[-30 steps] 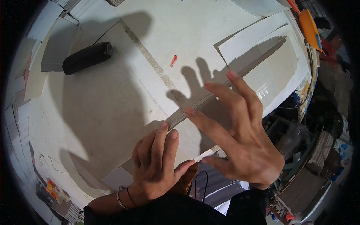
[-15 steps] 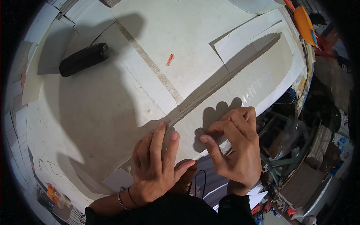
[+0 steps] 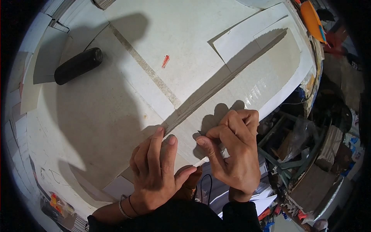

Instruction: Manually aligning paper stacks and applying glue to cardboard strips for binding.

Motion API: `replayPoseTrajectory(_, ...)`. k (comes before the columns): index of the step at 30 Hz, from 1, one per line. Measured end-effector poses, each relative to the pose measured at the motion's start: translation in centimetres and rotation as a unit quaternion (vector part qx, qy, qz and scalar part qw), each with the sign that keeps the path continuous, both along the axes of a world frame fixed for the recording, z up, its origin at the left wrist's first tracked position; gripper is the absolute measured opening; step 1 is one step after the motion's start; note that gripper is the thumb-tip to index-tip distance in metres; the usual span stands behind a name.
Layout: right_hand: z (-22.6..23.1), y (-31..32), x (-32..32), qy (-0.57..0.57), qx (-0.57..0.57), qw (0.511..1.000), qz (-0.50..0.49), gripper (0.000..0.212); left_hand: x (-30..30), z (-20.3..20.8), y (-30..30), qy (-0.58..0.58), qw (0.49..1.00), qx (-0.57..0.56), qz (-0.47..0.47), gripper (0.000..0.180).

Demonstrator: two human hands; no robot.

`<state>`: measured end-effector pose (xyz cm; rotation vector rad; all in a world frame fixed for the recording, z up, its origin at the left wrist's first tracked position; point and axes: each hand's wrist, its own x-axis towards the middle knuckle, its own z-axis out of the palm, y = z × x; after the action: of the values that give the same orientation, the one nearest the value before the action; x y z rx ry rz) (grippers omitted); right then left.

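Observation:
A long stack of pale paper sheets (image 3: 235, 104) lies diagonally on the white tabletop, its layered edge facing up and left. My left hand (image 3: 154, 166) rests with fingers stretched and slightly apart at the stack's near end. The fingertips touch the layered edge, and the thumb points toward the table's front edge. Over the near right side of the stack, my right hand (image 3: 235, 150) is closed with curled fingers, thumb close to the forefinger. Whatever is inside its fingers is hidden. A narrow white edge (image 3: 201, 161) shows between the two hands.
A black rounded cylinder (image 3: 78, 65) lies at the table's left. A small red scrap (image 3: 165, 61) sits mid-table, with white sheets (image 3: 235, 42) at the back right. Paper stacks (image 3: 17, 127) line the left rim. An orange object (image 3: 312, 21) and clutter (image 3: 297, 143) are at right.
The whole view has shifted slightly, with the table's things now a little further left. Both hands keep almost the same pose on the stack, and the white edge between them shows more.

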<state>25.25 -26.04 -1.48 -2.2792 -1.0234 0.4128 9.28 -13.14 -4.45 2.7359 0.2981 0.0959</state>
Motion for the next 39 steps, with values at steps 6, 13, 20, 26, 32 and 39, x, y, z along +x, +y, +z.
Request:
replayPoseTrajectory(6, -0.2, -0.5, 0.2, 0.01, 0.005, 1.0, -0.016, 0.014, 0.3, -0.1, -0.5, 0.023, 0.999, -0.025, -0.023, 0.081)
replayPoseTrajectory(13, -0.2, 0.0, 0.2, 0.021, 0.01, 1.0, -0.007, 0.014, 0.1, -0.1, -0.2, 0.021, 0.999, -0.029, -0.015, 0.083)
replayPoseTrajectory(20, -0.4, -0.4, 0.3, 0.023, 0.032, 0.999, -0.019, 0.018, 0.4, -0.2, -0.4, -0.001, 1.0, -0.007, 0.001, 0.083)
replayPoseTrajectory(26, -1.2, -1.1, 0.2, 0.006, 0.06, 0.998, 0.013, 0.03, 0.2, -0.3, -0.3, -0.004, 1.0, -0.009, 0.002, 0.078)
replayPoseTrajectory(32, -1.5, -1.5, 0.2, 0.017, 0.066, 0.998, 0.013, 0.042, 0.3, -0.2, -0.3, -0.009, 1.0, -0.017, 0.004, 0.076)
replayPoseTrajectory(39, -1.5, -1.6, 0.4, 0.011, 0.075, 0.997, 0.02, 0.04, 0.3, -0.2, -0.2, -0.017, 0.999, -0.027, 0.003, 0.075)
